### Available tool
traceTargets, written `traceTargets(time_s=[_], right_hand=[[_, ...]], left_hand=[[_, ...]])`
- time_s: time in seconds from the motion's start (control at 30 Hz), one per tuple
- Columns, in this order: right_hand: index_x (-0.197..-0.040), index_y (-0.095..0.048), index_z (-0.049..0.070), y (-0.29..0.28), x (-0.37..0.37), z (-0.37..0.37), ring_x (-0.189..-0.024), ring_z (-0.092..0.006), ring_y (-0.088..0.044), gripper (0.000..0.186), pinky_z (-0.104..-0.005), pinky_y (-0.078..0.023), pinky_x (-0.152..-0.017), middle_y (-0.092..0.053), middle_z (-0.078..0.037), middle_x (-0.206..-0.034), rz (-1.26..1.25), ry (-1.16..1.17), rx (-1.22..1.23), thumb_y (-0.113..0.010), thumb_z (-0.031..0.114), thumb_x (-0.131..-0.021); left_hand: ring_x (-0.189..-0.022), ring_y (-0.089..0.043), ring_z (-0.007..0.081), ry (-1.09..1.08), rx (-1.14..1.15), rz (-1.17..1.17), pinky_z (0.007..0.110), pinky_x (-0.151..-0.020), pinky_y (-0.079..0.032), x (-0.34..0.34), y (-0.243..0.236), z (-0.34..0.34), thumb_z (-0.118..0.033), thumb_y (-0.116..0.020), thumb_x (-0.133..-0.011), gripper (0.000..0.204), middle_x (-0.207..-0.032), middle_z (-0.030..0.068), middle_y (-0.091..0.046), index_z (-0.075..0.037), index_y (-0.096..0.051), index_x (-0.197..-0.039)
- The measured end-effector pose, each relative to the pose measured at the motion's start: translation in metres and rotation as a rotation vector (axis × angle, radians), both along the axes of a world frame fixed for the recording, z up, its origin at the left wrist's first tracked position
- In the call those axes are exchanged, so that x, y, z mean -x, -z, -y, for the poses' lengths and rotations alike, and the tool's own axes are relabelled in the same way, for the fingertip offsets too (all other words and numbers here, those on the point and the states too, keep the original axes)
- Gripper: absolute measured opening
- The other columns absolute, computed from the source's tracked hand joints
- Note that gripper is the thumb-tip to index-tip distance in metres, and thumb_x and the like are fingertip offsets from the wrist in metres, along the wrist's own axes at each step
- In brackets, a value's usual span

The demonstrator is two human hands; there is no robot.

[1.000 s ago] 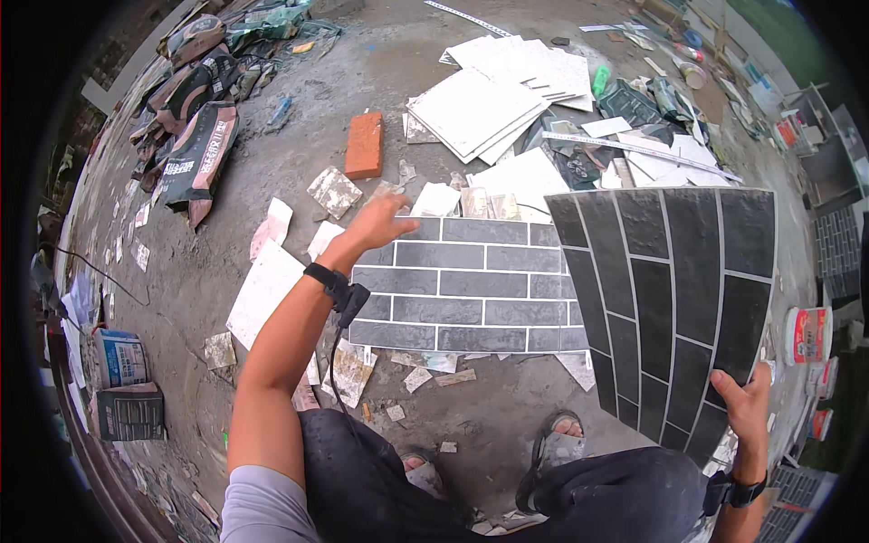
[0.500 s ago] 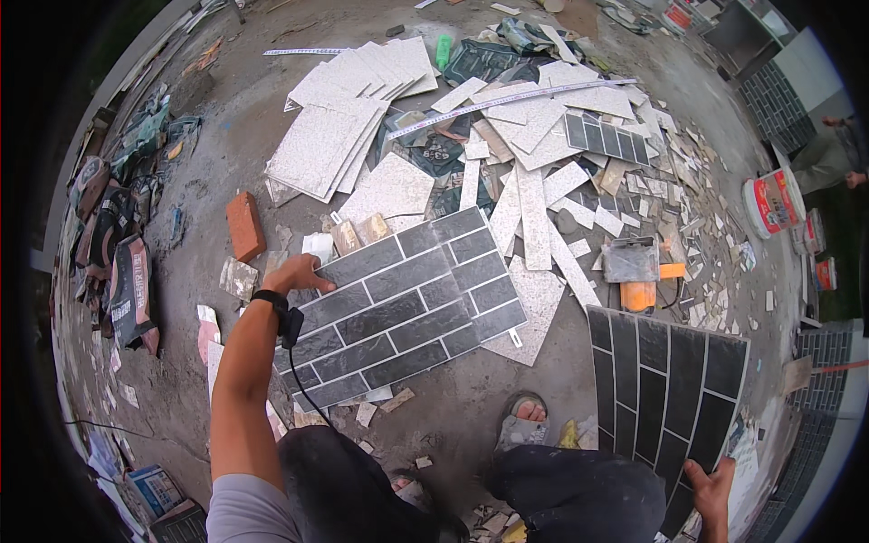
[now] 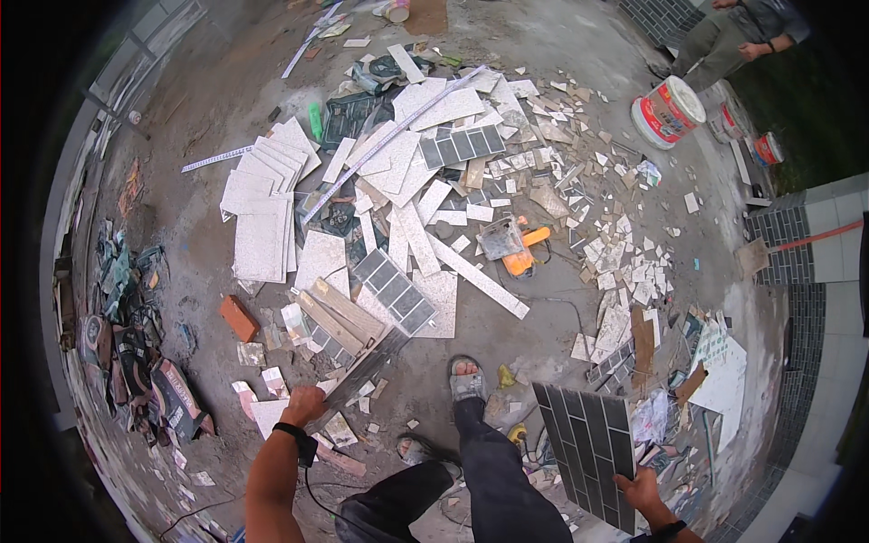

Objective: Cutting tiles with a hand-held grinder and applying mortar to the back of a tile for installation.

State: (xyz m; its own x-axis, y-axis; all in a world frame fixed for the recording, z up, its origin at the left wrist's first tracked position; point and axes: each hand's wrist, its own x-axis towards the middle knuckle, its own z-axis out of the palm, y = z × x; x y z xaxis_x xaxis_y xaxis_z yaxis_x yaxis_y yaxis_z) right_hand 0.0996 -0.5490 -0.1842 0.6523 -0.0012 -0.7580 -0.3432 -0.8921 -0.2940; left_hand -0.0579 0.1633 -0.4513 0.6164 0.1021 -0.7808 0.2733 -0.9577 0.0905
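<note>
My left hand [image 3: 306, 404] is closed on the near end of a dark tile [image 3: 364, 364], seen almost edge-on. A strip of dark brick-pattern tile [image 3: 396, 294] lies just beyond it on speckled white tiles, beside long beige strips [image 3: 344, 314]. On the right, my right hand [image 3: 640, 490] grips the edge of a dark grey brick-pattern tile [image 3: 584, 439] with pale joint lines, held tilted beside my leg. A handheld cutter [image 3: 514, 244] with an orange handle rests on the ground ahead.
Stacked white tiles [image 3: 261, 237] and long offcuts [image 3: 480, 279] cover the ground ahead. An orange brick [image 3: 239, 318] sits at left near torn bags [image 3: 176, 398]. Broken pieces [image 3: 625, 262] lie at right. A person [image 3: 738, 41] stands behind a white-and-red bucket [image 3: 668, 112].
The left tile has turned from face-up to nearly edge-on, uncovering the tile strip and beige strips. My view has shifted right; both hands still hold their tiles.
</note>
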Motion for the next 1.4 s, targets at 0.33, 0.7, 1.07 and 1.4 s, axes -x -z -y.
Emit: traceTargets(time_s=[0.33,0.7,1.07,1.4], right_hand=[[-0.104,-0.069,0.003,-0.133,0.038,0.07,-0.089,-0.0424,-0.067,0.038,-0.0483,-0.053,-0.076,-0.07,-0.023,-0.094,0.115,-0.137,0.207,-0.077,0.024,-0.074],[-0.089,-0.069,-0.002,-0.114,-0.018,0.049,-0.082,-0.0431,-0.067,0.033,-0.0494,-0.053,-0.072,-0.068,-0.025,-0.081,0.24,0.024,0.218,-0.076,0.027,-0.075],[-0.085,-0.069,-0.003,-0.115,-0.161,-0.08,-0.082,-0.0442,-0.067,0.038,-0.0496,-0.052,-0.073,-0.068,-0.025,-0.081,0.233,0.11,0.244,-0.077,0.033,-0.078],[-0.091,-0.07,0.002,-0.145,-0.311,-0.181,-0.079,-0.044,-0.067,0.034,-0.0525,-0.053,-0.071,-0.068,-0.023,-0.08,0.225,0.18,0.277,-0.074,0.032,-0.076]], left_hand=[[-0.09,-0.069,0.0379,-0.117,-0.093,-0.026,0.049,-0.081,-0.053,0.003,-0.326,-0.02,-0.032,-0.064,-0.081,0.031,-0.091,0.0212,-0.07,-0.003,-0.072,-0.086],[-0.093,-0.066,0.043,-0.341,-0.341,0.13,0.051,-0.084,-0.052,0.015,-0.499,-0.046,-0.033,-0.067,-0.08,0.037,-0.094,0.0278,-0.068,0.003,-0.071,-0.087],[-0.108,-0.065,0.041,-0.609,-0.161,-0.307,0.047,-0.092,-0.051,-0.047,-0.434,-0.114,-0.048,-0.076,-0.075,0.061,-0.108,0.0291,-0.068,0.006,-0.071,-0.101],[-0.101,-0.067,0.0433,-0.498,-0.166,-0.177,0.048,-0.086,-0.054,-0.263,-0.437,-0.231,-0.041,-0.077,-0.073,0.056,-0.1,0.0319,-0.068,0.01,-0.07,-0.093]])
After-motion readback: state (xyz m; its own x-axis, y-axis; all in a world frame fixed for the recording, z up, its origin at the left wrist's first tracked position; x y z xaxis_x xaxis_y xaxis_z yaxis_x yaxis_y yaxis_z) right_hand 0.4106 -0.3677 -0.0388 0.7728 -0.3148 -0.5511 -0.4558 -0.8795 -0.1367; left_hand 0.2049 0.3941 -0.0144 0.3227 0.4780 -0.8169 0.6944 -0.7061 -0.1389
